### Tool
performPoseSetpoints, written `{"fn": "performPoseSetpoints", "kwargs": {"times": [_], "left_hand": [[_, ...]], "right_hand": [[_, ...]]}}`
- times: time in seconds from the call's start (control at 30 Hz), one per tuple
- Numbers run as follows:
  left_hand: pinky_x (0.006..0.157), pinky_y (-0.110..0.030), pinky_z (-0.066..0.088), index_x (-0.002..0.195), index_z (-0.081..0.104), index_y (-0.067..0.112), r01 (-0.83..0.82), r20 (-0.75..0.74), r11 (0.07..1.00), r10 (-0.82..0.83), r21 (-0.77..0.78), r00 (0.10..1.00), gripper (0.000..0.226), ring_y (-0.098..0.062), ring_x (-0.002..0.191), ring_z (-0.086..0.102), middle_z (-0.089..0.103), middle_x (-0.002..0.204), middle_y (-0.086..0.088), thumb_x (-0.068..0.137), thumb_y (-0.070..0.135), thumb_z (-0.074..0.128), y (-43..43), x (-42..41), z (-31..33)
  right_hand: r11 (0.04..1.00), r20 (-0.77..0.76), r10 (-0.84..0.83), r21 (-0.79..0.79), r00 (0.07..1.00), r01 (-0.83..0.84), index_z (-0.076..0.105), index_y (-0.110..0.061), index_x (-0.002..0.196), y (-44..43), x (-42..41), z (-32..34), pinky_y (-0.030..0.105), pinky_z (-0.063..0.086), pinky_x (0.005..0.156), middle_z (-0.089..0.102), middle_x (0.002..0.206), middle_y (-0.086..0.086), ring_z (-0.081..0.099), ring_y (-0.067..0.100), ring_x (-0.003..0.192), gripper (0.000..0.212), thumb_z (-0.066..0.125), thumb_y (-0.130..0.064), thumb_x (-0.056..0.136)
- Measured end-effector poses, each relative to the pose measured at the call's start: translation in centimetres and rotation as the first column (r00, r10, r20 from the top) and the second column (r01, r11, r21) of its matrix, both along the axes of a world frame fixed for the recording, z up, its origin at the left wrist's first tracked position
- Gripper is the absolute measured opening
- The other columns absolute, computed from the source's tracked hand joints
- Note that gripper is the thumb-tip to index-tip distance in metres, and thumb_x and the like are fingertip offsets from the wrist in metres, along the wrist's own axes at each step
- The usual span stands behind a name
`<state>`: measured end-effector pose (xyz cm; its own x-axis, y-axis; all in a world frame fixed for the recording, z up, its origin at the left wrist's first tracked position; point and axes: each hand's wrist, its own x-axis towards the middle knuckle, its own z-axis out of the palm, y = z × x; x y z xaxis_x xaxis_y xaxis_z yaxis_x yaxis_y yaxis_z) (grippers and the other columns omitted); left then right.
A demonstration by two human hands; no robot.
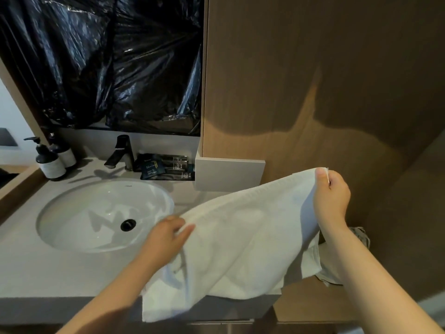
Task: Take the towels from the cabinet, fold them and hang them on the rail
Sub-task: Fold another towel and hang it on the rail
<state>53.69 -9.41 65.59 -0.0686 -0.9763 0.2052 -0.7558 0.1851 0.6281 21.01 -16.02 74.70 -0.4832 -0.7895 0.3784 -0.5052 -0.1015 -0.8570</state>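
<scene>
The white towel [240,237] drapes over the front edge of the worktop [48,273] at lower centre, right of the sink [96,213], probably laid out for folding. The right hand [333,196] pinches its raised corner at centre right, drawing the cloth taut. The left hand [166,235] meets the towel's left edge, too blurred to tell whether it grips.
</scene>
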Motion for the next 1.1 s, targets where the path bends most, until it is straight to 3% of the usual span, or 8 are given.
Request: {"fn": "performPoseSetpoints", "kwargs": {"times": [0.2, 0.33, 0.47, 0.57, 0.67, 0.87, 0.97, 1.1], "left_hand": [[0.049, -0.037, 0.039, 0.048, 0.043, 0.004, -0.058, 0.126, 0.986, 0.078, -0.156, 0.989, 0.063, -0.023, 0.048, 0.046, 0.045, 0.052, -0.011, 0.085, 0.051, 0.065, -5.7, 4.8, 6.8], [0.047, -0.036, 0.034, 0.045, 0.04, 0.015, -0.113, 0.343, 0.994, 0.102, 0.011, 0.934, 0.067, -0.02, 0.044, 0.038, 0.039, 0.05, -0.006, 0.078, 0.072, 0.057, -7.1, 4.9, 5.7], [0.061, -0.033, 0.038, 0.062, 0.055, 0.011, -0.038, 0.454, 0.994, -0.014, 0.106, 0.891, 0.055, -0.02, 0.066, 0.051, 0.051, 0.071, -0.003, 0.081, 0.062, 0.063, -5.7, 4.7, 1.0], [0.066, -0.026, 0.037, 0.079, 0.059, 0.015, -0.005, 0.412, 0.983, -0.073, 0.185, 0.908, 0.036, -0.016, 0.08, 0.052, 0.053, 0.086, 0.002, 0.085, 0.051, 0.064, -4.5, 5.0, -1.6], [0.062, -0.023, 0.035, 0.086, 0.066, 0.015, -0.049, 0.424, 0.981, -0.035, 0.186, 0.905, 0.04, -0.013, 0.082, 0.054, 0.058, 0.091, 0.004, 0.088, 0.054, 0.058, -3.9, 4.9, -3.2], [0.051, -0.031, 0.031, 0.051, 0.041, 0.014, -0.226, 0.345, 0.966, 0.172, 0.122, 0.923, 0.064, -0.016, 0.049, 0.043, 0.044, 0.055, -0.002, 0.077, 0.069, 0.06, -3.5, 5.7, -3.3], [0.053, -0.028, 0.036, 0.065, 0.062, 0.019, -0.285, 0.34, 0.955, 0.241, 0.086, 0.909, 0.049, -0.013, 0.06, 0.051, 0.054, 0.066, 0.006, 0.081, 0.065, 0.059, -3.5, 6.4, -2.9], [0.065, -0.031, 0.044, 0.082, 0.065, 0.018, -0.23, 0.347, 0.967, 0.181, 0.107, 0.92, 0.03, -0.02, 0.076, 0.058, 0.056, 0.081, 0.001, 0.094, 0.043, 0.056, -3.8, 6.5, -2.5]], "right_hand": [[0.999, -0.018, -0.012, -0.051, 1.0, 0.011, 0.056, -0.01, 0.083, -0.5, -0.1, 1.0, 0.018, 0.037, 0.063, 0.053, 0.075, -0.001, 0.05, 0.011, 0.071, 0.029, 0.043, -0.029, 0.102], [0.998, 0.02, -0.045, -0.034, 0.999, 0.045, 0.061, -0.009, 0.091, -0.6, -0.3, 0.3, 0.018, 0.039, 0.063, 0.058, 0.082, 0.002, 0.055, 0.014, 0.078, 0.028, 0.045, -0.029, 0.102], [0.998, -0.007, -0.062, 0.017, 0.998, 0.062, 0.058, -0.003, 0.084, 0.0, -1.0, -1.7, 0.031, 0.04, 0.065, 0.058, 0.08, 0.011, 0.055, 0.025, 0.078, 0.033, 0.045, -0.026, 0.102], [0.994, -0.05, -0.073, 0.073, 0.996, 0.076, 0.057, -0.002, 0.082, 0.5, -1.3, -3.0, 0.035, 0.039, 0.068, 0.058, 0.082, 0.014, 0.055, 0.028, 0.079, 0.035, 0.043, -0.027, 0.102], [0.992, -0.084, -0.079, 0.093, 0.993, 0.087, 0.058, -0.004, 0.086, 0.6, -1.2, -3.6, 0.032, 0.037, 0.069, 0.06, 0.085, 0.013, 0.055, 0.027, 0.081, 0.033, 0.043, -0.028, 0.102], [0.984, -0.026, -0.138, 0.107, 0.99, 0.14, 0.063, 0.001, 0.096, -0.1, -2.1, -3.6, 0.043, 0.047, 0.079, 0.064, 0.094, 0.018, 0.058, 0.032, 0.09, 0.034, 0.045, -0.028, 0.102], [0.976, 0.011, -0.173, 0.134, 0.985, 0.17, 0.063, 0.001, 0.103, -0.5, -2.7, -3.4, 0.047, 0.048, 0.086, 0.065, 0.099, 0.018, 0.059, 0.033, 0.095, 0.034, 0.046, -0.029, 0.102], [0.973, 0.02, -0.173, 0.159, 0.985, 0.167, 0.063, 0.0, 0.106, -0.6, -2.7, -3.4, 0.047, 0.049, 0.084, 0.063, 0.098, 0.015, 0.058, 0.03, 0.093, 0.035, 0.045, -0.03, 0.102]]}}
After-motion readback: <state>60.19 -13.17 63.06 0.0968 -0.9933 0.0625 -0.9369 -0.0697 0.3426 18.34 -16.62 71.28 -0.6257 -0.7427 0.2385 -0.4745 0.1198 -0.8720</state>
